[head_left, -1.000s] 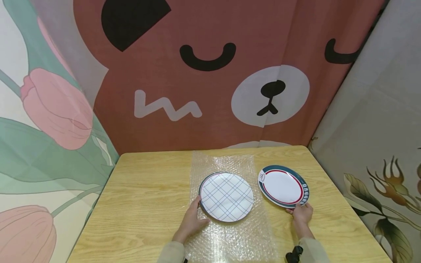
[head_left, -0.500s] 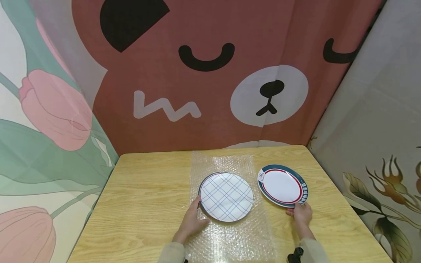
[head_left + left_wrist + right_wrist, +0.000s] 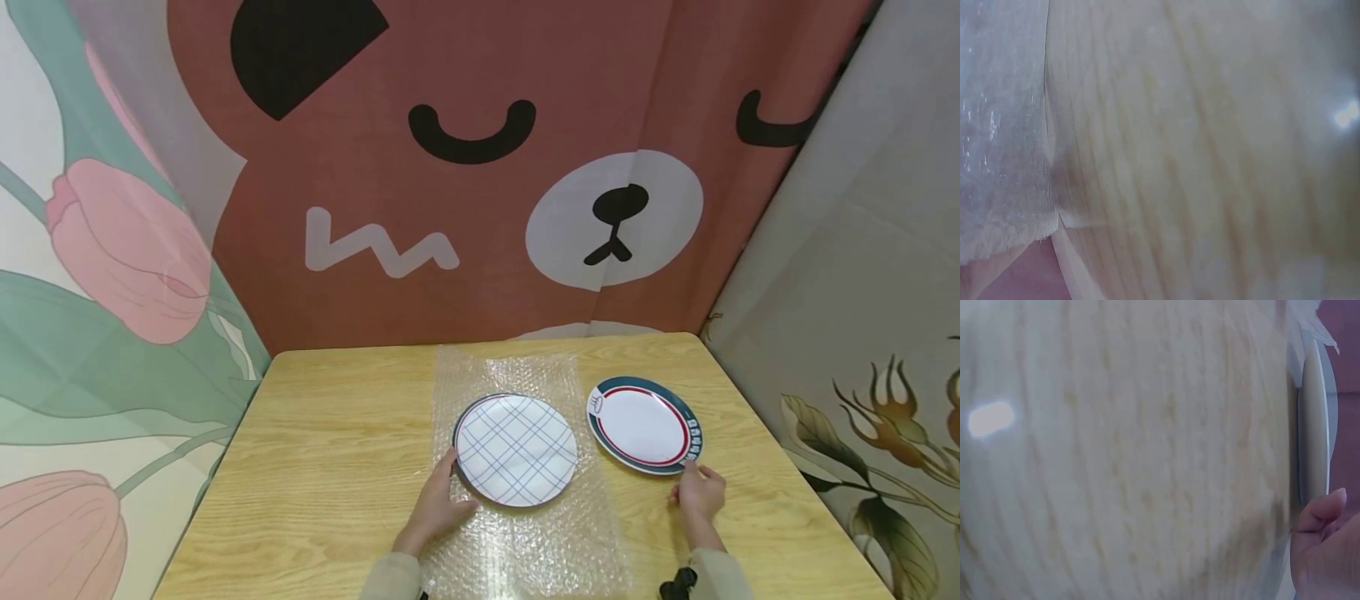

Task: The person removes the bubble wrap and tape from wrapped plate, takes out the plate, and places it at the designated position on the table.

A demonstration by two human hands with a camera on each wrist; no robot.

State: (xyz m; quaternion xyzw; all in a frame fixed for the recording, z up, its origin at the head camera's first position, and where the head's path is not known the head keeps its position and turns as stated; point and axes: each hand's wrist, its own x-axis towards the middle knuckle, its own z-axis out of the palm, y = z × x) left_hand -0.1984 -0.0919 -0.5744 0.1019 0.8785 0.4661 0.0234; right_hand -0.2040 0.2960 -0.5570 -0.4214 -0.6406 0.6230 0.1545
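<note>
On a sheet of bubble wrap (image 3: pixel 510 550) lies a round white plate with a blue checked pattern (image 3: pixel 517 450); a dark blue rim shows under its left edge. My left hand (image 3: pixel 437 504) rests at its lower left, fingers along the rim and thumb spread toward the front. To the right is a white plate with a blue rim and red ring (image 3: pixel 643 425), seen edge-on as a pale plate (image 3: pixel 1315 437) in the right wrist view. My right hand (image 3: pixel 701 493) is at its front right rim, fingertips touching it, fingers loosely bent. The left hand's fingers are outside the left wrist view.
The wooden table (image 3: pixel 322 467) reaches back to a brown bear-print curtain (image 3: pixel 480 192). Printed cloths hang along both sides. The bubble wrap runs from the back edge to the front, its right border close to the blue-rimmed plate.
My right hand has shifted slightly right and toward me, its grip on the blue-rimmed plate's edge loosened. Both plates and my left hand look unmoved.
</note>
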